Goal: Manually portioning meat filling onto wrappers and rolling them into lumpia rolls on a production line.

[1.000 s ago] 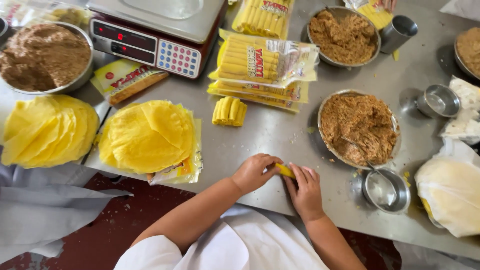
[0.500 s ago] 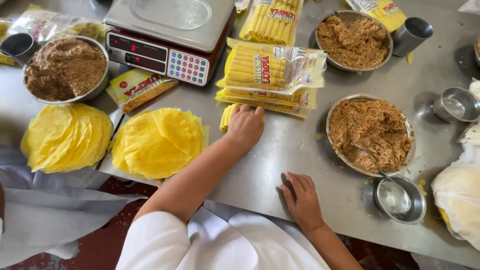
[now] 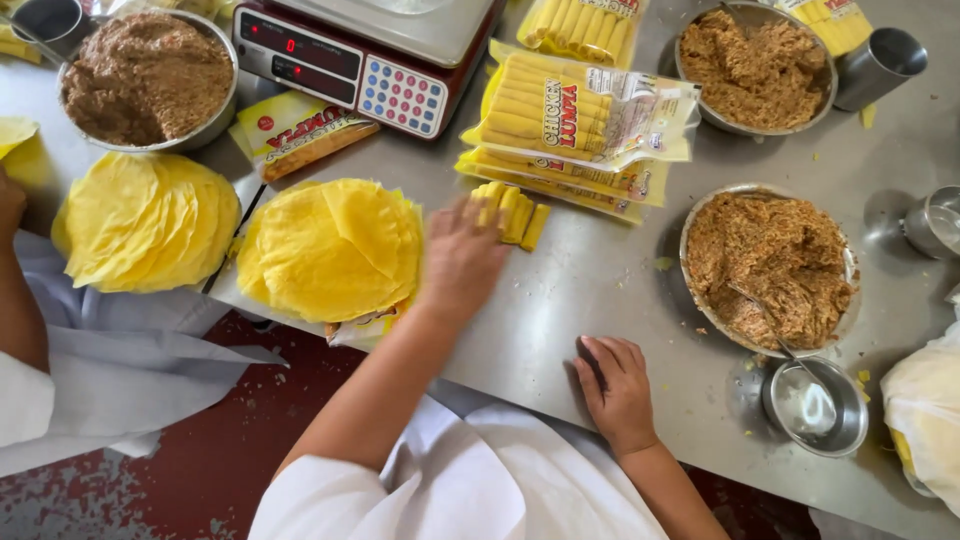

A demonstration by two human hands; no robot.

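Note:
My left hand (image 3: 460,260) hovers, blurred, with fingers apart and nothing in it, between a stack of round yellow wrappers (image 3: 330,250) and a small pile of rolled yellow sticks (image 3: 512,212). Its fingertips are just short of the sticks. My right hand (image 3: 615,385) lies flat on the steel table (image 3: 600,290) near the front edge and holds nothing. A metal bowl of brown minced filling (image 3: 770,265) stands to the right of that hand.
Sealed packs of yellow rolls (image 3: 580,110) lie behind the pile, beside a digital scale (image 3: 370,50). More filling bowls (image 3: 145,75) (image 3: 755,65), a second wrapper stack (image 3: 145,220), a small steel bowl (image 3: 815,405) and a metal cup (image 3: 880,65) stand around. Another person's arm (image 3: 20,300) is at the left.
Both hands held a yellow roll at the table edge. My left hand carried it to the pile, let go and now draws back toward the wrappers. My right hand settled flat on the table.

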